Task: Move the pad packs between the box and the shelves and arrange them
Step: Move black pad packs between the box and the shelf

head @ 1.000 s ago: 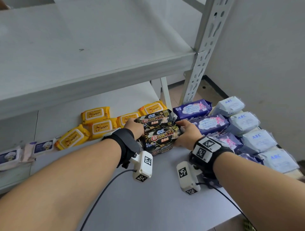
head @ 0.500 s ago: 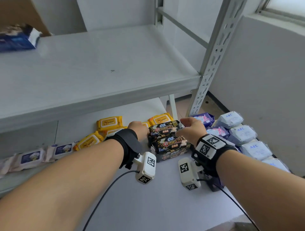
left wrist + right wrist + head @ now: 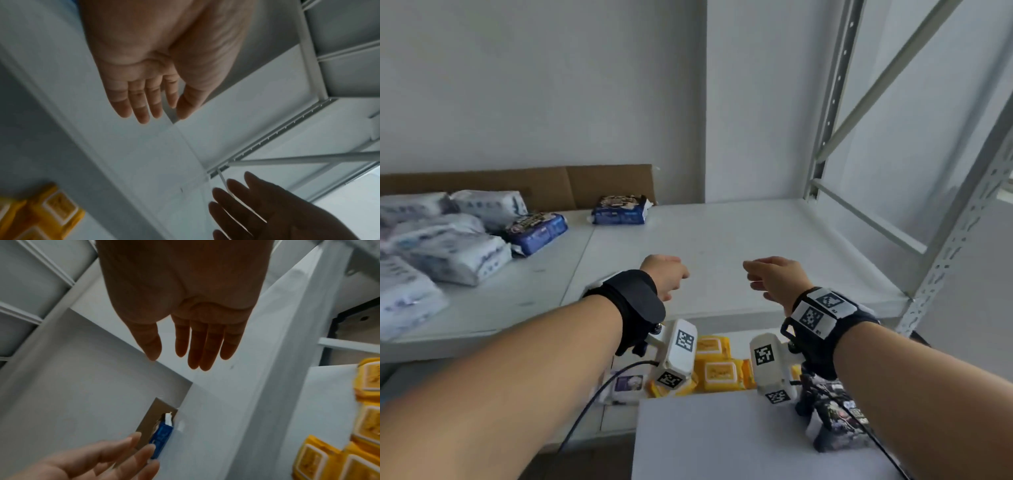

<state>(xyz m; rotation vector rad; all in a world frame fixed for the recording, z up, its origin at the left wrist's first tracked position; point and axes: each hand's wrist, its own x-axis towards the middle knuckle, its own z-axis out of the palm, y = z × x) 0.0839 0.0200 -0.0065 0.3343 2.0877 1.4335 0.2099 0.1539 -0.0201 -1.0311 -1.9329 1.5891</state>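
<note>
Both hands hover empty over the white middle shelf [image 3: 739, 240], palms facing each other. My left hand [image 3: 678, 275] and right hand [image 3: 751, 277] have relaxed, nearly straight fingers, as the wrist views confirm for the left hand [image 3: 152, 112] and the right hand [image 3: 185, 360]. A blue pad pack [image 3: 619, 209] lies at the back of the shelf ahead of my left hand, also seen as the blue pad pack [image 3: 161, 438]. A second blue pack [image 3: 537, 228] lies to its left. The black pad packs [image 3: 835, 414] sit on the lower surface under my right forearm.
Several white packs [image 3: 448, 246] fill the shelf's left part in front of a brown cardboard flap [image 3: 585, 185]. Yellow wipe packs [image 3: 717, 370] lie on the lower shelf. A perforated steel upright [image 3: 945, 267] and diagonal brace stand at the right.
Both hands have let go of the black packs on the lower surface and risen above the middle shelf. The head view has tilted up with them.
</note>
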